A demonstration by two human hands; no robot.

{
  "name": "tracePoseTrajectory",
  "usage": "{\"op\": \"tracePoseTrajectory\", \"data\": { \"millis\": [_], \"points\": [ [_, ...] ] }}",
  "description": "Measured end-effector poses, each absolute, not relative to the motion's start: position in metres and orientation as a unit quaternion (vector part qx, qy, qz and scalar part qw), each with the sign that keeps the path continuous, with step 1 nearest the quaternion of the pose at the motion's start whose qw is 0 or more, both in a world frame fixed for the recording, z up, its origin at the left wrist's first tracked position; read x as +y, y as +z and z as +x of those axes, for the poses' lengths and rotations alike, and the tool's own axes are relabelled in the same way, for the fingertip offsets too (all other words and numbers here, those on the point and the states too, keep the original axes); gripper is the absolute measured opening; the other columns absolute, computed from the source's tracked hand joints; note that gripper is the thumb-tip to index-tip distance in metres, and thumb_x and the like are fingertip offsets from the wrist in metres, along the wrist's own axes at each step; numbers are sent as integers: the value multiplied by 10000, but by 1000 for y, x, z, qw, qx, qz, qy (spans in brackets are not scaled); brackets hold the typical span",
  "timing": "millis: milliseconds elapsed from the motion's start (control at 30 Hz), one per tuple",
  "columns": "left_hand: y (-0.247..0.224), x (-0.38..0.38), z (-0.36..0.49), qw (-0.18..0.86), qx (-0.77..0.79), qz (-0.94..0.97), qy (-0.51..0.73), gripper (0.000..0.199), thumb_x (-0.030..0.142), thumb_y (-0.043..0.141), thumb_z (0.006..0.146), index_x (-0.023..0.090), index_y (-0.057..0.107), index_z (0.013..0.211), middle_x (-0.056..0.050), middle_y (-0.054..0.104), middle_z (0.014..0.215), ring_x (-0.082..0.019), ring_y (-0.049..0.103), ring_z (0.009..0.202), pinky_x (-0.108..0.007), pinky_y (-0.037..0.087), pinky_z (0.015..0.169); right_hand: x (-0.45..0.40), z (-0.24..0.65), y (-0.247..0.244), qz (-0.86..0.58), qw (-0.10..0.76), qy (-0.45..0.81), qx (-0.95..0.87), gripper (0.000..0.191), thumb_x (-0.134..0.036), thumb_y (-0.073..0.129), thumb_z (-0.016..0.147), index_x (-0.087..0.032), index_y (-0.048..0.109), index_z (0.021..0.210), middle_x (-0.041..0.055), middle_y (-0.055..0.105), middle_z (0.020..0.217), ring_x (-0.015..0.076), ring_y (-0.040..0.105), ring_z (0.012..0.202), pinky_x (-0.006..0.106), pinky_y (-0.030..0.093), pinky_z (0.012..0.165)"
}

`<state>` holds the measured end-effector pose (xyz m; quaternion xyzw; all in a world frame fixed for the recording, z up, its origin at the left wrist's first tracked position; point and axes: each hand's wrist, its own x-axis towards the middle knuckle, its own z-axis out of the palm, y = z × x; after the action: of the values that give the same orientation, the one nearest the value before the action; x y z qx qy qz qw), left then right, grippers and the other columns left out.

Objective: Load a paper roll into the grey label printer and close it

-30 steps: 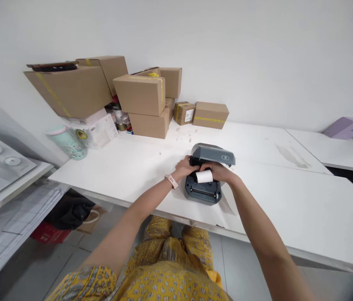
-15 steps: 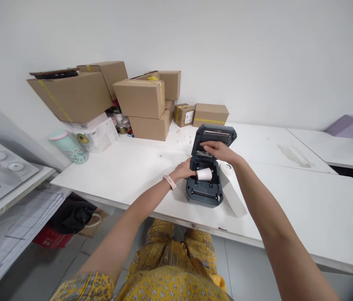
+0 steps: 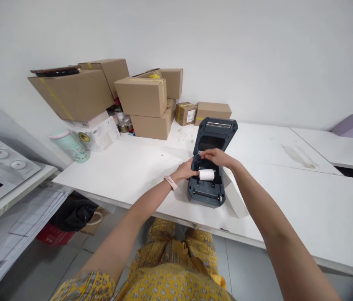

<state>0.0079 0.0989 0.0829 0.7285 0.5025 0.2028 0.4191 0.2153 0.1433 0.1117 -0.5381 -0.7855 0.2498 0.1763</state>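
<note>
White paper roll [image 3: 206,174] is seated crosswise in the opened label printer [image 3: 206,195], just right of the nearer left hand [image 3: 185,170], laid at the sidewall; beyond it, the right hand [image 3: 216,156] is held by the hinge; whether either is clamped cannot be told.

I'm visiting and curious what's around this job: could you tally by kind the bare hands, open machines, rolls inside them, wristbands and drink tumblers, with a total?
Bare hands, left hand and right hand: 2
Open dark-grey plastic machine: 1
White cylindrical roll: 1
Pale-pink wristband: 1
Mint-green cylindrical tumbler: 1
Total: 6
</note>
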Motion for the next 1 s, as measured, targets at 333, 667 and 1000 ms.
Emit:
{"op": "tracePoseTrajectory", "data": {
  "millis": [333, 667, 1000],
  "points": [
    [87, 97, 10, 412, 502, 741, 173, 717, 288, 651, 743, 254, 406, 1417, -67, 700, 1011, -190, 649, 665, -249, 509, 518, 117, 202, 113, -511, -101, 170, -837, 311, -122, 610, 675, -206, 768, 929, 84, 768, 923, 300, 678, 994, 423, 376, 1029],
    [88, 103, 9, 448, 496, 725, 168, 761, 119, 638, 638, 198, 461, 1374, -68, 677, 932, -178, 623, 644, -233, 502, 484, 108, 187, 106, -505, -111, 157, -842, 122, -60, 616, 639, -177, 639, 615, 88, 707, 695, 289, 667, 859, 607, 190, 1099],
    [80, 101, -1, 513, 428, 711, 217, 832, 165, 623, 683, 286, 366, 1466, -70, 676, 1047, -164, 630, 680, -229, 518, 517, 32, 248, 163, -468, 216, 340, -787, 303, -411, 697, 739, -239, 646, 982, 51, 706, 1010, 254, 646, 962, 369, 498, 877]
  ]
}}
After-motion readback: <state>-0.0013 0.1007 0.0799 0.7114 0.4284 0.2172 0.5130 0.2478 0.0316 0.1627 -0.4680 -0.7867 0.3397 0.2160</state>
